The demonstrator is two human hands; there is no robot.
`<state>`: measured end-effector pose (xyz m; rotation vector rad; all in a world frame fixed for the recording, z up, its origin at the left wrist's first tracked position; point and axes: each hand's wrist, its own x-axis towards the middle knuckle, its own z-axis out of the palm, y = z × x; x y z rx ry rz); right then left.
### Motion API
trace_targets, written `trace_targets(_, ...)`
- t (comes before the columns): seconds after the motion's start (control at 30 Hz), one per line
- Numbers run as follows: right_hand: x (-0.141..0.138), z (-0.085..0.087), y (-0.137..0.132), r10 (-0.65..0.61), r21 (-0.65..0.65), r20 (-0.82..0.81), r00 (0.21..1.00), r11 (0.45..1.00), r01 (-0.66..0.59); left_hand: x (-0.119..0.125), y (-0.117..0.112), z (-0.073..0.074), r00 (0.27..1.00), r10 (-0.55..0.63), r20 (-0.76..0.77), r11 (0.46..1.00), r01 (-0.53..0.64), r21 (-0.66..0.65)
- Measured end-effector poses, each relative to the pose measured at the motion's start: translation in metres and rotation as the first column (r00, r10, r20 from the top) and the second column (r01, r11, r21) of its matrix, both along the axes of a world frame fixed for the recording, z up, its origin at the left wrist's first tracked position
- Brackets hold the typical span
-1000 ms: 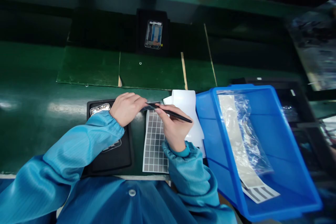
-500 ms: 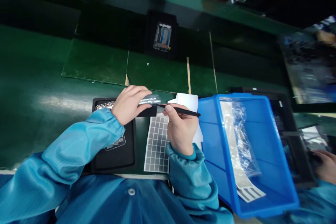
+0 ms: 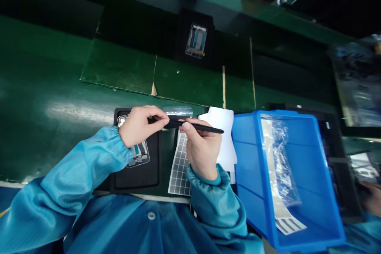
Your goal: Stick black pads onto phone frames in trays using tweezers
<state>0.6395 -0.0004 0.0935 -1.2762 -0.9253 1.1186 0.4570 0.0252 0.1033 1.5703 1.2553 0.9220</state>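
My right hand (image 3: 204, 147) is closed round slim black tweezers (image 3: 210, 128), which point left. The fingers of my left hand (image 3: 143, 125) are pinched together at the tweezers' tip end; a dark piece shows there, too covered to name. Under my left wrist lies a black tray (image 3: 153, 166) holding a phone frame (image 3: 141, 158) with parts inside, partly hidden by the hand and sleeve. Just behind my fingertips is a clear plastic film (image 3: 181, 111). A sheet of grey square stickers (image 3: 179, 170) lies below my right hand, partly covered by it.
White paper (image 3: 223, 135) lies right of my right hand, against a blue bin (image 3: 309, 174) holding a plastic bag (image 3: 284, 166) and a sticker strip (image 3: 288, 224). Another black tray with a phone frame (image 3: 196, 41) sits farther back. A co-worker's hand (image 3: 373, 198) is at the right edge.
My left hand has let go of the clear film, which now lies behind the fingers, and has closed at the tweezers' tip. The whole view has shifted slightly.
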Motion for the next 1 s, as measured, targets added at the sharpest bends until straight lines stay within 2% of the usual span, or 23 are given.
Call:
trace_targets(0.17, -0.006, -0.002, -0.002, -0.011, 0.021, -0.024, 1.000, 1.000, 0.011, -0.002, -0.002, -0.002, 0.999, 0.037, 0.021, 0.999, -0.037, -0.011)
trace_targets(0.53, -0.010, -0.005, -0.005, -0.075, 0.074, 0.091, 0.993, 0.995, 0.068, -0.004, -0.004, -0.003, 0.995, 0.093, 0.023, 0.995, -0.092, -0.023)
trace_targets(1.0, -0.011, -0.009, -0.003, -0.047, 0.051, -0.018, 0.999, 0.998, 0.048, -0.002, -0.005, -0.001, 0.996, 0.081, 0.024, 0.996, -0.080, -0.044)
